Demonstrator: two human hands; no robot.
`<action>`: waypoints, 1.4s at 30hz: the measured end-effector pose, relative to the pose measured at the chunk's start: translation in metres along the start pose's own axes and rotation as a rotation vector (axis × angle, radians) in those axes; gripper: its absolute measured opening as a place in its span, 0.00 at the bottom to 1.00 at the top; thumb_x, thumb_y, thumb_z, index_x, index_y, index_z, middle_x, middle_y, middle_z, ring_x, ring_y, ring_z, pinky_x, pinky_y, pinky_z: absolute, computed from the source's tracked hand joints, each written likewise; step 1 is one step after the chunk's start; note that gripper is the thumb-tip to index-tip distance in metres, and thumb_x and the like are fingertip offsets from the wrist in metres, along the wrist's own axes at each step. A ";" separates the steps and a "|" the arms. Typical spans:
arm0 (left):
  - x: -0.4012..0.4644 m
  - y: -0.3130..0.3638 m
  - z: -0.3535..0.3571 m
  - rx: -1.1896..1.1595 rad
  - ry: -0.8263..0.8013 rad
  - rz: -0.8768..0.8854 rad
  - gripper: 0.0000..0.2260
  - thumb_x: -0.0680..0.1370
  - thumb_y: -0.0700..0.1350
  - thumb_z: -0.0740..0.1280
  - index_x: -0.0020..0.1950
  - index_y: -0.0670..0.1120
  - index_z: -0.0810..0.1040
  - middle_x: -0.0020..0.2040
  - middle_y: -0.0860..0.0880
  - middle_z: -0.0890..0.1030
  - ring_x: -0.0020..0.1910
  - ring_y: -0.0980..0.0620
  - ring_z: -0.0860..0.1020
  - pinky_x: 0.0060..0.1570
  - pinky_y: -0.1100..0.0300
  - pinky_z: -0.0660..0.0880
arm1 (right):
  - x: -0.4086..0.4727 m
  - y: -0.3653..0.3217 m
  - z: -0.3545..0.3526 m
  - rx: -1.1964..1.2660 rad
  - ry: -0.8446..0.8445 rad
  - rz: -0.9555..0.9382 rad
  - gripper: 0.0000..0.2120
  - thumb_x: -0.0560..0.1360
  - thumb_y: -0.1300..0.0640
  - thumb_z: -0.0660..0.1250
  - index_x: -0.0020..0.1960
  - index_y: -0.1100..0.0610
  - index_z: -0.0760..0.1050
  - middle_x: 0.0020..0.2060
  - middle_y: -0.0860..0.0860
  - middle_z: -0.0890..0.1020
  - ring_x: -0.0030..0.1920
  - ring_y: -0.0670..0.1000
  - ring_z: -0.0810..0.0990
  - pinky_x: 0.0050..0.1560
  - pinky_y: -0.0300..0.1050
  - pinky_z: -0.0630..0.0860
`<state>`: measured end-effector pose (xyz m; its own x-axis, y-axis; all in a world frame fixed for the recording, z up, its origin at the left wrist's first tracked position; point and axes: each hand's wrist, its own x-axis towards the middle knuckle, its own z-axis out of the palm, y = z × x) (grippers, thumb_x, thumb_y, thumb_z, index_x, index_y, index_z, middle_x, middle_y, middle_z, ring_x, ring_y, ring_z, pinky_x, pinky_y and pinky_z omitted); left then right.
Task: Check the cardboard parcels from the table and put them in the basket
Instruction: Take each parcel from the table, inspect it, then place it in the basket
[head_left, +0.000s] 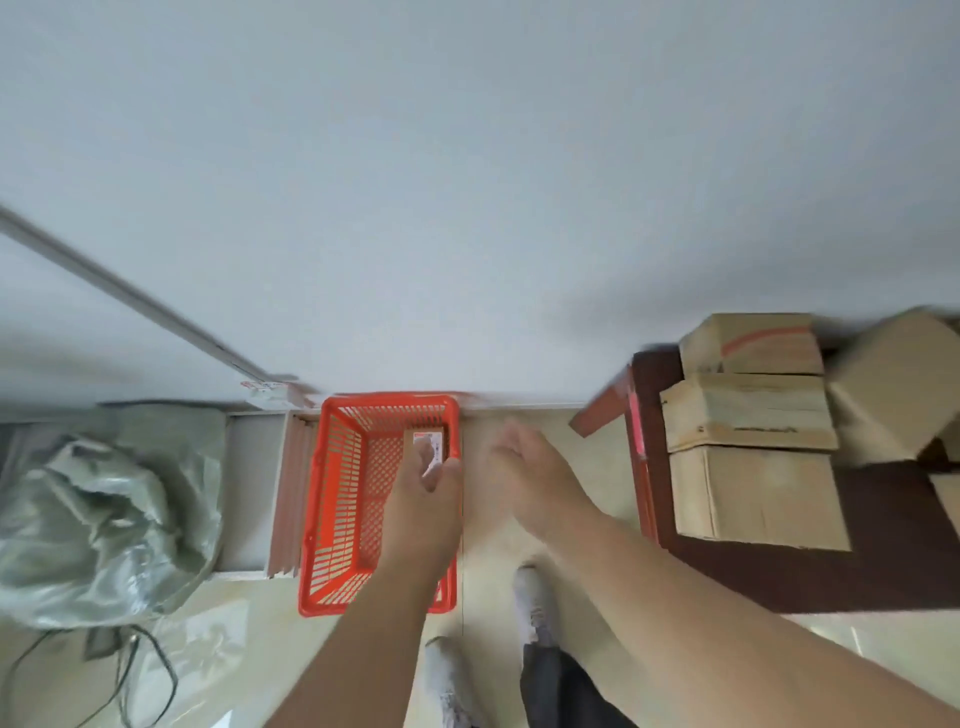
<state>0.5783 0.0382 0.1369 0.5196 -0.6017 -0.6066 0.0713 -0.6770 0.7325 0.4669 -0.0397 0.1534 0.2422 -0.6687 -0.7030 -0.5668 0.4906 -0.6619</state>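
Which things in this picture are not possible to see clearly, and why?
- Small parcel in the basket, head view: the left hand covers part of it; whether the fingers touch it is unclear; label too small to read.
- Right hand: motion blur hides the fingers.
- Box at the table's right: blurred, cut by the frame edge.

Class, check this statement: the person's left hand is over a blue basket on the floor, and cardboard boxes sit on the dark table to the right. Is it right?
Not quite. The head view shows the basket is red, not blue. The left hand is over it, and cardboard boxes sit on the dark table to the right.
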 end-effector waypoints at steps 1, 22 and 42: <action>-0.016 0.016 0.000 -0.007 -0.009 0.014 0.26 0.85 0.49 0.64 0.83 0.52 0.63 0.79 0.55 0.70 0.68 0.62 0.71 0.65 0.61 0.66 | -0.011 -0.007 -0.013 -0.001 0.003 -0.014 0.07 0.84 0.54 0.61 0.48 0.48 0.71 0.42 0.41 0.74 0.43 0.42 0.74 0.43 0.40 0.68; -0.242 0.092 0.058 0.060 -0.208 0.294 0.24 0.86 0.51 0.63 0.83 0.54 0.63 0.79 0.55 0.70 0.69 0.58 0.71 0.63 0.57 0.66 | -0.267 0.044 -0.190 0.178 0.330 -0.068 0.16 0.86 0.52 0.59 0.71 0.56 0.73 0.64 0.53 0.81 0.63 0.54 0.80 0.64 0.51 0.78; -0.275 0.110 0.366 0.125 -0.166 0.141 0.22 0.86 0.47 0.63 0.81 0.52 0.66 0.77 0.55 0.71 0.66 0.58 0.71 0.62 0.59 0.65 | -0.200 0.214 -0.485 0.264 0.350 0.084 0.27 0.86 0.50 0.61 0.83 0.55 0.63 0.79 0.50 0.70 0.78 0.51 0.68 0.70 0.46 0.65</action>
<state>0.1314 -0.0262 0.2709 0.3689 -0.7482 -0.5514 -0.1033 -0.6226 0.7757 -0.0849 -0.0719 0.2784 -0.1030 -0.7471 -0.6567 -0.3418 0.6466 -0.6819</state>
